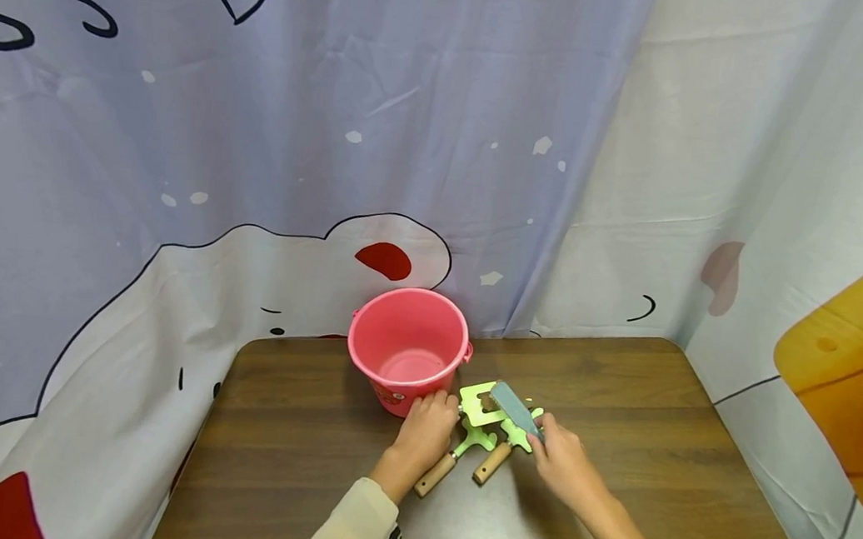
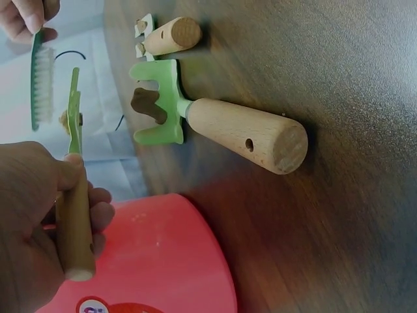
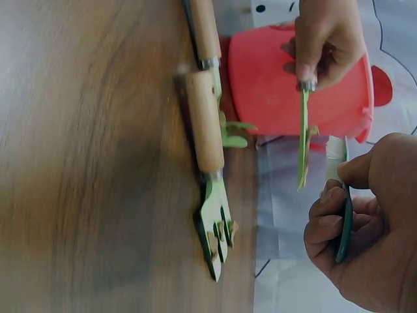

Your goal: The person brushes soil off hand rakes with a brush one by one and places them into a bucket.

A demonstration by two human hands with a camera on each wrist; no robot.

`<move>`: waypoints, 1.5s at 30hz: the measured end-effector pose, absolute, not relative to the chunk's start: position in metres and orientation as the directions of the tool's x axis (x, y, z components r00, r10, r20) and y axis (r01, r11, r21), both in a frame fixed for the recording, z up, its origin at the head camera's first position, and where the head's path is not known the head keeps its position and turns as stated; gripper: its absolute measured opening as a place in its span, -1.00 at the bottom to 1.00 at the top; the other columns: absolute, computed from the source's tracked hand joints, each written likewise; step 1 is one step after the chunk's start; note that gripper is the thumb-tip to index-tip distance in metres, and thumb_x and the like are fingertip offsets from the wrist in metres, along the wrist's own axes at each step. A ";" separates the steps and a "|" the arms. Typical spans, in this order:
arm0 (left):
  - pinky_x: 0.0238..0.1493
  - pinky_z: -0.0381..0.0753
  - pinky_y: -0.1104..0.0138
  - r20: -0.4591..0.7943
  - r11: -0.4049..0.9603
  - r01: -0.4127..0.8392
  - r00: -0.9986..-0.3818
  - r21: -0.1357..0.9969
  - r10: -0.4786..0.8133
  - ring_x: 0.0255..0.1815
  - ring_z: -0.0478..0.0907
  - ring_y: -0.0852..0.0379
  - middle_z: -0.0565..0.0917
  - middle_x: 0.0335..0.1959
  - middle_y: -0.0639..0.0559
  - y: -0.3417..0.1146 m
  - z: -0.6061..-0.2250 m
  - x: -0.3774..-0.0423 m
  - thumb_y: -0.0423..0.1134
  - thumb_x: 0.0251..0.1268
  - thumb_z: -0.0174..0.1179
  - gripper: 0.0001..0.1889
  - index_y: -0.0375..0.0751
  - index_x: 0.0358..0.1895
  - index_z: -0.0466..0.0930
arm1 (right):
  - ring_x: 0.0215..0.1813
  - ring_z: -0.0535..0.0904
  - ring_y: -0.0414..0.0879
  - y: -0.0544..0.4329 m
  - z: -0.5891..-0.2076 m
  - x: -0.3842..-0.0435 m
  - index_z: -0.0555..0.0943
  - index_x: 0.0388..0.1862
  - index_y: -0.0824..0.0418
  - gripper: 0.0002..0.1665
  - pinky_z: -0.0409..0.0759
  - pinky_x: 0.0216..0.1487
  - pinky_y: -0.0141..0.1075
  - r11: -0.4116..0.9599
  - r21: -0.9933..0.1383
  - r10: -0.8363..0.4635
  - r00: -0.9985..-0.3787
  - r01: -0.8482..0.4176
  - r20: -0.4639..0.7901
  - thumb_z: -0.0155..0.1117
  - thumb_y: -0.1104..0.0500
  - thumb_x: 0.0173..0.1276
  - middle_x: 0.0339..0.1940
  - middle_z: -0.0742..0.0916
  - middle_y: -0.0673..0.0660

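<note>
I am sitting or standing, I cannot tell which, at a brown wood-grain worktop [image 1: 688, 471] with rounded far corners, and a pale glare is lying on its surface between my forearms. A cloth curtain [image 1: 445, 78] is hanging just behind the far edge and running along both sides. It is showing lavender and white panels, white specks, black outlines, a heart and red patches, with an orange-yellow shape at the far right. A pink bucket [image 1: 407, 322] is standing upright near the back edge, left of the worktop's middle, its label facing me.

My two hands are working near each other but apart. My left hand [image 1: 423, 432], just in front of the bucket, is clasping the wooden handle of a green garden tool [image 1: 469, 395] above the worktop; brown bits are clinging to its head. My right hand [image 1: 559, 458] is pinching a green brush [image 1: 515, 409], its pale bristles facing the tool's head.

Below, one small fork [image 1: 435, 476] is lying on the wood, and a second small fork [image 1: 492, 464] is lying to its right. Both are pointing their wooden handles towards me, and brown bits are sitting about their prongs.
</note>
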State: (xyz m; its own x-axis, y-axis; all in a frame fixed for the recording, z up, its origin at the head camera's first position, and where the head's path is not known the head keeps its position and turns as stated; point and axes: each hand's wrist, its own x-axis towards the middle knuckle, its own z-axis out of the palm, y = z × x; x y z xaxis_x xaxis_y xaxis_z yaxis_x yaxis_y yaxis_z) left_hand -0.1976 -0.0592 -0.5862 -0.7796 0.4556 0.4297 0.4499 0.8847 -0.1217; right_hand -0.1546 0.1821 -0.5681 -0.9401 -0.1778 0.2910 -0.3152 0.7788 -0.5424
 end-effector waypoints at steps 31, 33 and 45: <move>-0.35 0.53 0.25 0.403 0.881 0.457 -0.788 -0.124 0.465 -0.32 0.62 0.07 0.61 -0.38 0.01 -0.053 -0.588 -0.193 -0.33 0.14 0.41 -0.84 -0.16 -0.27 0.60 | -0.37 0.69 0.10 0.167 -0.582 -0.159 0.49 -0.13 0.25 -0.79 0.63 -0.42 -0.07 0.820 -0.496 -0.158 -0.945 -0.286 0.285 0.36 0.30 0.38 -0.41 0.70 0.14; -0.34 0.53 0.25 0.402 0.880 0.458 -0.787 -0.127 0.468 -0.32 0.62 0.07 0.61 -0.38 0.01 -0.053 -0.588 -0.193 -0.33 0.13 0.41 -0.83 -0.16 -0.26 0.60 | -0.36 0.71 0.13 0.170 -0.583 -0.160 0.50 -0.12 0.27 -0.78 0.64 -0.40 -0.02 0.822 -0.484 -0.159 -0.938 -0.298 0.307 0.37 0.31 0.37 -0.40 0.71 0.16; -0.34 0.51 0.26 0.386 0.883 0.456 -0.798 -0.116 0.463 -0.32 0.61 0.06 0.61 -0.37 0.00 -0.059 -0.584 -0.190 -0.34 0.16 0.37 -0.85 -0.17 -0.26 0.59 | -0.36 0.69 0.15 0.191 -0.589 -0.165 0.49 -0.16 0.31 -0.75 0.64 -0.40 0.00 0.823 -0.463 -0.150 -0.912 -0.330 0.382 0.41 0.34 0.32 -0.38 0.70 0.19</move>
State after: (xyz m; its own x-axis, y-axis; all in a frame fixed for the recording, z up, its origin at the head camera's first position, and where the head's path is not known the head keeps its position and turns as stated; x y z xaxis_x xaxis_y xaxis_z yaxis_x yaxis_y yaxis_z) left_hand -0.1895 -0.0589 -0.5837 -0.7979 0.4628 0.3862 0.4556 0.8825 -0.1163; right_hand -0.1654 0.1910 -0.5889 -0.9118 -0.1499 0.3824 -0.3295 0.8226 -0.4633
